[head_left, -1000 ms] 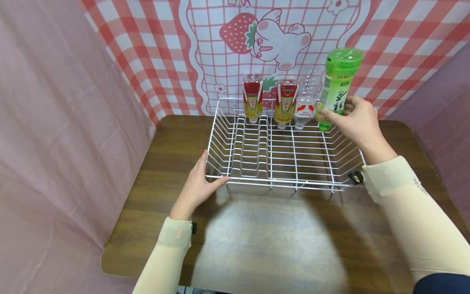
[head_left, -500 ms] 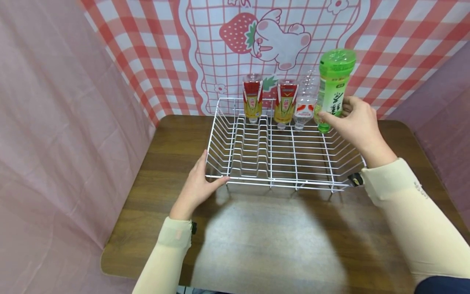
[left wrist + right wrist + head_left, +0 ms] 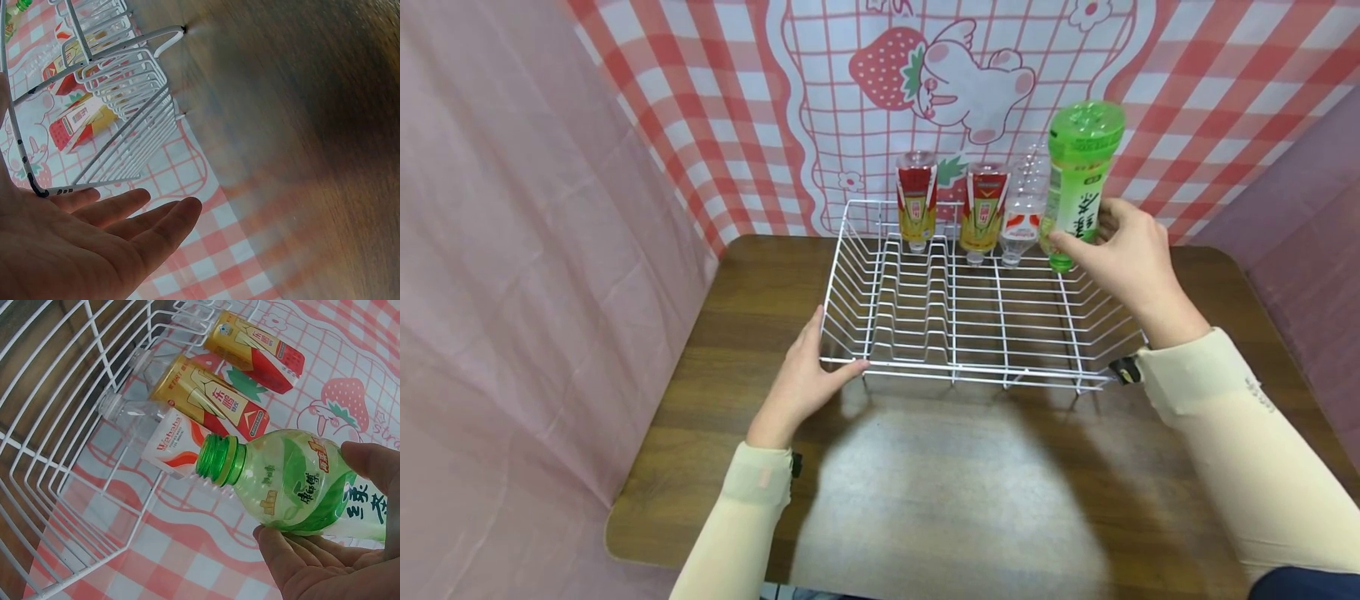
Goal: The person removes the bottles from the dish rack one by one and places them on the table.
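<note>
The right hand (image 3: 1123, 258) grips a green plastic bottle (image 3: 1075, 179) between thumb and fingers. The bottle is upside down and tilted, its uncapped neck low by the back right of a white wire dish rack (image 3: 953, 333). Whether the neck touches the wires cannot be told. In the right wrist view its bare threaded mouth (image 3: 220, 461) shows. At the rack's front left corner the left hand (image 3: 808, 379) touches the rim, thumb along the front, fingers along the side; its fingers (image 3: 165, 234) look straight in the left wrist view.
Along the rack's back, two red-and-gold labelled bottles (image 3: 917, 200) and a clear bottle (image 3: 1021, 225) with a red-white label stand neck down. Beneath is a brown wooden table (image 3: 700, 433). A red checked cloth (image 3: 677, 92) hangs behind; pink curtains (image 3: 512, 250) flank the sides.
The green bottle has moved slightly left and down in the right hand, and its label has turned a little. The left hand and rack keep their place.
</note>
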A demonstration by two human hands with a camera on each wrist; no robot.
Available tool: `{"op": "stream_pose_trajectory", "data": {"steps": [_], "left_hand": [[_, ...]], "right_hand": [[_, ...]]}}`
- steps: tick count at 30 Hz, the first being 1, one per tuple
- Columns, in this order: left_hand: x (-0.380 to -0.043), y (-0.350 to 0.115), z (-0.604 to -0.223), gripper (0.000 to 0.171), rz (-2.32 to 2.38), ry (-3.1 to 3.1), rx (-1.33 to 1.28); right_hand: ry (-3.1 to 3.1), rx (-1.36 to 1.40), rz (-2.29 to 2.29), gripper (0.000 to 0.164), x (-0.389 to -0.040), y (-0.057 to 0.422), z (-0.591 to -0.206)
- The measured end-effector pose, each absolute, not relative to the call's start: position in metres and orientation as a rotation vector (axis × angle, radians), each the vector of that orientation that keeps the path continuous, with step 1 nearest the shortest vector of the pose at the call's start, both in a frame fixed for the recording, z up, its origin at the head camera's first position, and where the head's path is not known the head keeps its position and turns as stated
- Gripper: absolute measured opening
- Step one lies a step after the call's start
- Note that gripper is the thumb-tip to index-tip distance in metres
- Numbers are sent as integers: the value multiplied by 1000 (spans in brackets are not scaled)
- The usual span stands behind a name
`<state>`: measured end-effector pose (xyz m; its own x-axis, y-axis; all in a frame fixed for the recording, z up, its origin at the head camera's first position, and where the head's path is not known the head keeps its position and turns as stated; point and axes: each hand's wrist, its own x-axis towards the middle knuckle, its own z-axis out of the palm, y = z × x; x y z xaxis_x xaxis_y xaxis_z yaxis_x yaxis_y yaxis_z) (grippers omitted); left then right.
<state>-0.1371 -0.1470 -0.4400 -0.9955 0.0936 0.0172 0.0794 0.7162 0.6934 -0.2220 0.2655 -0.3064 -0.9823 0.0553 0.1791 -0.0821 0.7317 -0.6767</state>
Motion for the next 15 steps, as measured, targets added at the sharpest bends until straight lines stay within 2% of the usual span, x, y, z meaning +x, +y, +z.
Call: {"op": "stream_pose_trajectory", "data": {"steps": [15], "left_hand": [[-136, -146, -439, 120, 1179, 2875, 139]], "right_hand": [[-2748, 70, 1092, 84, -216, 262, -307]]}}
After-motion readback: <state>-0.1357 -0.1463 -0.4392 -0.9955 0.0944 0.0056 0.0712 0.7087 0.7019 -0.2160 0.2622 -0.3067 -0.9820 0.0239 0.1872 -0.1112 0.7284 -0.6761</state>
